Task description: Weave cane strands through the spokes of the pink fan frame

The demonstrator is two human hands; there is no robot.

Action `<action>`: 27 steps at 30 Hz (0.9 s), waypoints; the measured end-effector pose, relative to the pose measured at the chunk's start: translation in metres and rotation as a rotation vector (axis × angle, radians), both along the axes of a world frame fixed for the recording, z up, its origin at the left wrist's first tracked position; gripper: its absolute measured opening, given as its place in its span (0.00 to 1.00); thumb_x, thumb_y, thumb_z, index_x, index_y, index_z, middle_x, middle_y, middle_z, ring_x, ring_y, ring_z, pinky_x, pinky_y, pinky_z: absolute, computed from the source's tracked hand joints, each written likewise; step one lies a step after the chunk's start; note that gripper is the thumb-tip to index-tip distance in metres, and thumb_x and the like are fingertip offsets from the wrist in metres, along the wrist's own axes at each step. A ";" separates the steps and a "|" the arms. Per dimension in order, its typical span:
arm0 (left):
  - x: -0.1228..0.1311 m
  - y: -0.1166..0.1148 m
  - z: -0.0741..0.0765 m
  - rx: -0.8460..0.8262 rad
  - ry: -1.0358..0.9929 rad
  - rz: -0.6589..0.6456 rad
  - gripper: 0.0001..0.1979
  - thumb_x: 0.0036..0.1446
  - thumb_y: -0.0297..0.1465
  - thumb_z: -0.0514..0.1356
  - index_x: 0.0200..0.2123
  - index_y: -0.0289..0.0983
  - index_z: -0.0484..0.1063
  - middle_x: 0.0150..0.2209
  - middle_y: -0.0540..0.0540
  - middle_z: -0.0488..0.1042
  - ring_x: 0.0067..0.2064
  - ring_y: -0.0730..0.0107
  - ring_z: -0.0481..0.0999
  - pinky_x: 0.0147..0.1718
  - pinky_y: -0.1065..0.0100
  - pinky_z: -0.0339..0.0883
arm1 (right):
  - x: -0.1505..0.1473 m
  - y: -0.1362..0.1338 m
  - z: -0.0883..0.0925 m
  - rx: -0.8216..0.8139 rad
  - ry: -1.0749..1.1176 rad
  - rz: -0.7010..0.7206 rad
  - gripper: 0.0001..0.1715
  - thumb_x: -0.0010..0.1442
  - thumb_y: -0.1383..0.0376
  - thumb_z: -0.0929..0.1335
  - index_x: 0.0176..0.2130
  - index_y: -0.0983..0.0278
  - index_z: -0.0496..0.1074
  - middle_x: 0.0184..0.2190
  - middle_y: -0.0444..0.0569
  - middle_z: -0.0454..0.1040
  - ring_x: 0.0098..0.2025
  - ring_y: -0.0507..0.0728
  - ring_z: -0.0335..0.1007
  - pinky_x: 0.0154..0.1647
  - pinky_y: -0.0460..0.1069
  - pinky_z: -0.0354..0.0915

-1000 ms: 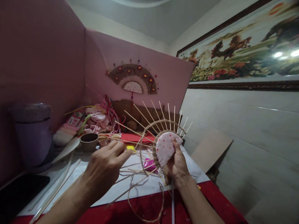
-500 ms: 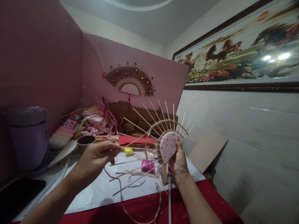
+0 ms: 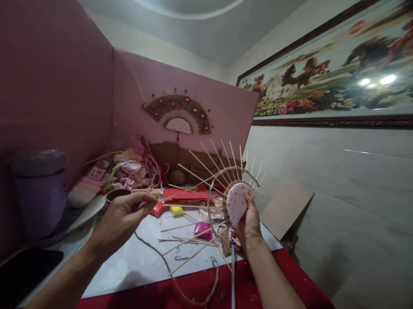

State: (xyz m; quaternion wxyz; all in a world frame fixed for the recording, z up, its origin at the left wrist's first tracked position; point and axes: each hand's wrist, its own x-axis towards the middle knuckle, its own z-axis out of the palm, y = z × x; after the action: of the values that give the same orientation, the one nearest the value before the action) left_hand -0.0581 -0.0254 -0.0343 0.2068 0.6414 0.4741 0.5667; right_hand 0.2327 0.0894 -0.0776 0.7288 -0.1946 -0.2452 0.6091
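My right hand (image 3: 250, 222) grips a half-round fan frame by its white, red-dotted fabric base (image 3: 236, 202), thumb on the front. Thin wooden sticks (image 3: 200, 167) radiate from the base, with brown twine woven close around it and a looser loop of twine (image 3: 208, 203) farther out. My left hand (image 3: 129, 215) is closed in a pinch on the brown twine, left of the fan. From that pinch a taut length runs to the sticks, while the slack twine (image 3: 180, 290) hangs below in a curve over the table edge.
On the white-covered table lie a magenta packet (image 3: 203, 230), a yellow packet (image 3: 177, 211), red sheets (image 3: 186, 194) and loose sticks. Left are a dark cup (image 3: 118, 195), a purple container (image 3: 37, 200) and a black phone (image 3: 20, 273). A finished fan (image 3: 181, 113) hangs on the pink board behind.
My left hand has moved left and slightly down, drawing the twine away from the fan. The fan has shifted a little to the right in my right hand.
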 end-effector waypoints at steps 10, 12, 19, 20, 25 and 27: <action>0.042 0.002 -0.027 -0.260 0.221 -0.347 0.11 0.54 0.35 0.56 0.22 0.37 0.67 0.21 0.53 0.61 0.26 0.72 0.58 0.25 0.69 0.53 | -0.015 -0.008 -0.002 -0.011 0.003 0.113 0.15 0.51 0.57 0.72 0.39 0.62 0.75 0.29 0.46 0.80 0.34 0.56 0.78 0.39 0.52 0.74; 0.050 -0.001 -0.032 -0.282 0.274 -0.364 0.12 0.54 0.34 0.55 0.20 0.37 0.63 0.21 0.54 0.57 0.25 0.72 0.56 0.24 0.69 0.51 | -0.019 -0.011 -0.003 -0.017 0.000 0.146 0.16 0.51 0.58 0.72 0.39 0.63 0.75 0.29 0.46 0.80 0.33 0.57 0.78 0.38 0.52 0.74; 0.052 -0.004 -0.029 -0.258 0.281 -0.333 0.07 0.49 0.34 0.59 0.25 0.37 0.73 0.26 0.49 0.73 0.31 0.66 0.69 0.30 0.66 0.62 | -0.027 -0.017 -0.009 -0.034 -0.013 0.208 0.16 0.57 0.57 0.69 0.42 0.64 0.73 0.31 0.46 0.80 0.30 0.54 0.77 0.36 0.51 0.73; 0.050 -0.003 -0.027 -0.222 0.227 -0.320 0.07 0.48 0.33 0.60 0.29 0.38 0.75 0.31 0.46 0.77 0.34 0.63 0.71 0.33 0.64 0.64 | -0.027 -0.017 -0.010 -0.036 -0.014 0.214 0.16 0.59 0.57 0.68 0.42 0.65 0.73 0.32 0.46 0.80 0.31 0.54 0.77 0.36 0.51 0.73; 0.042 0.003 -0.019 -0.141 -0.183 -0.266 0.09 0.47 0.30 0.63 0.35 0.38 0.78 0.37 0.42 0.80 0.33 0.68 0.74 0.31 0.66 0.65 | -0.026 -0.019 -0.009 -0.042 -0.014 0.261 0.16 0.61 0.57 0.67 0.42 0.67 0.72 0.33 0.48 0.79 0.32 0.54 0.77 0.37 0.53 0.73; 0.042 0.003 -0.019 -0.236 -0.343 -0.367 0.11 0.49 0.32 0.64 0.37 0.39 0.77 0.36 0.44 0.79 0.21 0.78 0.67 0.19 0.72 0.57 | -0.027 -0.021 -0.010 -0.046 -0.019 0.290 0.16 0.58 0.58 0.69 0.42 0.66 0.73 0.33 0.49 0.80 0.32 0.55 0.77 0.37 0.54 0.73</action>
State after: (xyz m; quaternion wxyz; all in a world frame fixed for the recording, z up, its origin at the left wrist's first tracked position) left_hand -0.0163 -0.0227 -0.0530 0.4565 0.5828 0.3709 0.5607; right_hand 0.2056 0.0688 -0.0871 0.6260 -0.1796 -0.2635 0.7117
